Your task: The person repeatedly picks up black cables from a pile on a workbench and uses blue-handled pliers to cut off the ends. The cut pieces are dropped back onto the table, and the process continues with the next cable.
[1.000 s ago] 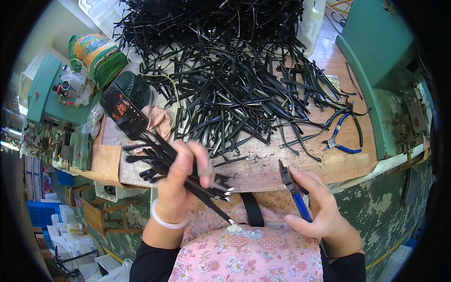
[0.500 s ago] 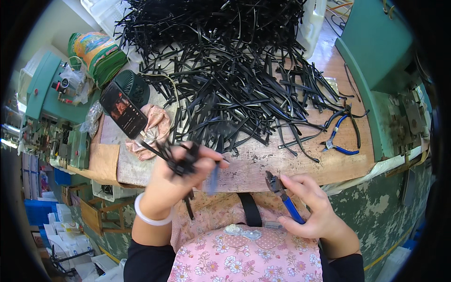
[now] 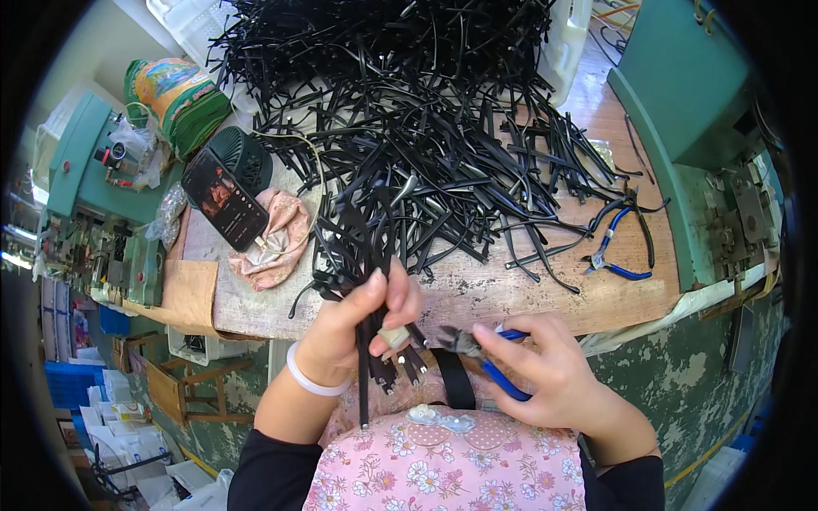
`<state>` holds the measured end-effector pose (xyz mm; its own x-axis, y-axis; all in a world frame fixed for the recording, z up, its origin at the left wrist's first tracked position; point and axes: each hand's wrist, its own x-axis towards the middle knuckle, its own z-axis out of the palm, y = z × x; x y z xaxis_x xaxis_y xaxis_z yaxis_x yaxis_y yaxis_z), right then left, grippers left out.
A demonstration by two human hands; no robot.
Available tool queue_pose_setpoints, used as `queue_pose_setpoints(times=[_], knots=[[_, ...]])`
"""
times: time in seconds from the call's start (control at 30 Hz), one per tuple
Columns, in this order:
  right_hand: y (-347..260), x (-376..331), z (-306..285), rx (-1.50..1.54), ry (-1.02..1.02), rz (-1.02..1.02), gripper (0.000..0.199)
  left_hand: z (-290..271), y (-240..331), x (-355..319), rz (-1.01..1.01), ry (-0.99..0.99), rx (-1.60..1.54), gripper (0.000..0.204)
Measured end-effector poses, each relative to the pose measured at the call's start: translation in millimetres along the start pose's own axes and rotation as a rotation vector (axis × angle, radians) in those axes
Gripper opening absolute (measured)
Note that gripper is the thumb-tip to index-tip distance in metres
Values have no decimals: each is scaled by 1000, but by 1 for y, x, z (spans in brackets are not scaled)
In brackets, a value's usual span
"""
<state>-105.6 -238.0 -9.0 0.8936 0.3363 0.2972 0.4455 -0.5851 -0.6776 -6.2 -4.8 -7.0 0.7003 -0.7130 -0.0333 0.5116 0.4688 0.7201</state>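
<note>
A worn wooden workbench [image 3: 528, 289] between green machines [image 3: 682, 128] – blue crates [image 3: 64, 383] on the floor at left.

Black strips [image 3: 362, 255] bunched upright, blue-handled pliers [image 3: 486, 362] (level)

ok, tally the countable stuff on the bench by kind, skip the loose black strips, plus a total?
Blue-handled pliers: 2, one in the right hand, its jaws near the bundle of black strips gripped by the left hand, and one lying on the wooden bench
Black smartphone: 1
Dark green round fan: 1
Pink cloth: 1
Total: 5
</note>
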Motion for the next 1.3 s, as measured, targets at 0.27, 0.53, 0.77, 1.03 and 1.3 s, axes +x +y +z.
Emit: queue_pose_setpoints(times=[0.27,0.53,0.77,1.03,1.3], knots=[[-9,11,-7,-186,-66,-144,63,-3,-1,1,-15,-107,-135,39],[-1,9,-13,-75,-133,-90,62,13,-10,-7,443,-87,284,40],[-15,9,-16,-16,-66,-74,64,25,-25,-11,934,-73,598,39],[-13,5,-13,-58,-124,-50,66,27,-28,-17,802,35,479,39],[-3,-6,-15,601,-109,140,69,7,-13,-6,381,72,-277,39]])
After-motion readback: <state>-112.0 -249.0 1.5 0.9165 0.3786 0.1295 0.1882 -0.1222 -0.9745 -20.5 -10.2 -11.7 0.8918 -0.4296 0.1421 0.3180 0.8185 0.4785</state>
